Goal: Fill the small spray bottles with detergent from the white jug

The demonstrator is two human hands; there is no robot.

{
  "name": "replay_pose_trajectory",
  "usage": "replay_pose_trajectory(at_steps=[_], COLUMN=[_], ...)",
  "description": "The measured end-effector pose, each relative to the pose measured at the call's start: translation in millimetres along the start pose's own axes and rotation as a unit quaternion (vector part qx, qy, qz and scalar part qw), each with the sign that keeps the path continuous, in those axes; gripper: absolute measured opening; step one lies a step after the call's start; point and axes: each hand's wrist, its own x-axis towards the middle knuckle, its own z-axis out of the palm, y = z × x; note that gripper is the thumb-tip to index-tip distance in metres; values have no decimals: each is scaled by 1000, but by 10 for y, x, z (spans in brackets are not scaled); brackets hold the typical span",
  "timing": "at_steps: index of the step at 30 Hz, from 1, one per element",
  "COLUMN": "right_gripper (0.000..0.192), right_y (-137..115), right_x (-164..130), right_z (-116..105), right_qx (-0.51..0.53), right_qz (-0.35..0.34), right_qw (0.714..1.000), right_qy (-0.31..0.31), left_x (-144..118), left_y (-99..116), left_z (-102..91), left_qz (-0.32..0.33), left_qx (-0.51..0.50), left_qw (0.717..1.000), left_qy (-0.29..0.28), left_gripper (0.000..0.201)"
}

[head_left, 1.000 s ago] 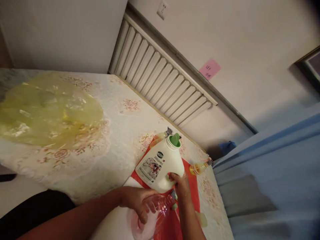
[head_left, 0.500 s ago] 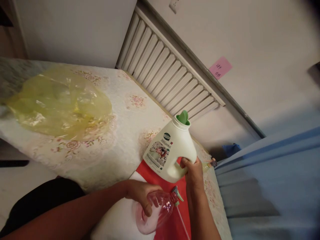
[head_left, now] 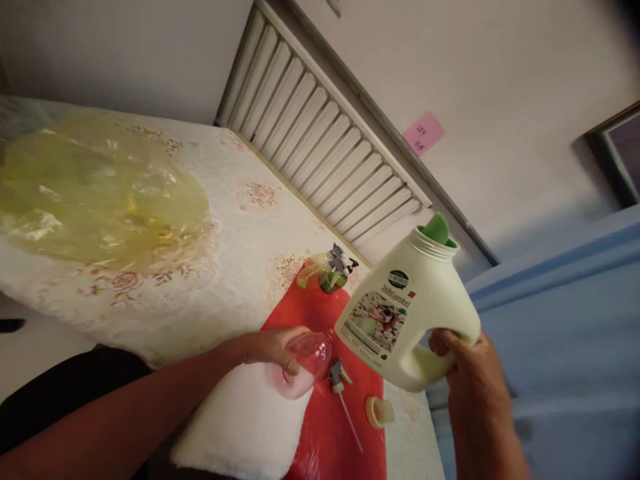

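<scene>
My right hand (head_left: pixel 465 353) grips the handle of a pale green detergent jug (head_left: pixel 425 287), held up off the table. Its mouth is uncapped and shows a bright green spout inside. My left hand (head_left: pixel 280 350) is wrapped around a clear pink bottle (head_left: pixel 313 353) with no top on it, tilted with the neck toward the upper right. Just beyond the bottle, a grey spray trigger (head_left: pixel 339 375) with a long thin tube lies on a red mat (head_left: pixel 345 433). A pale cap (head_left: pixel 379 412) rests near the mat's right edge.
A white cloth (head_left: pixel 245 427) lies under my left forearm. Spray bottles with grey heads (head_left: pixel 336 267) stand at the mat's far end. A yellow plastic bag (head_left: pixel 105 193) covers the left of the flowered table (head_left: pixel 240 247). A radiator (head_left: pixel 320 120) and blue curtain (head_left: pixel 565 333) border it.
The jug has moved right and nearer in my right hand, uncovering the spray bottles and the pale cap. The pink bottle has risen slightly in my left hand. The camera view has shifted.
</scene>
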Motion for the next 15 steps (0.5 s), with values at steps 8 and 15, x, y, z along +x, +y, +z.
replay_pose_trajectory(at_steps=[8, 15], right_gripper=[33, 33], right_y=[238, 257], right_x=[-280, -578], right_z=[-711, -696], right_qx=[-221, -325], right_qz=[72, 129], right_qw=[972, 933], right_qy=[-40, -85], left_x=[126, 122], left_y=[42, 38], left_z=[-113, -54], left_qz=[14, -16], left_qx=[161, 284], left_qw=[978, 939], left_qy=[135, 193], left_gripper=[82, 83])
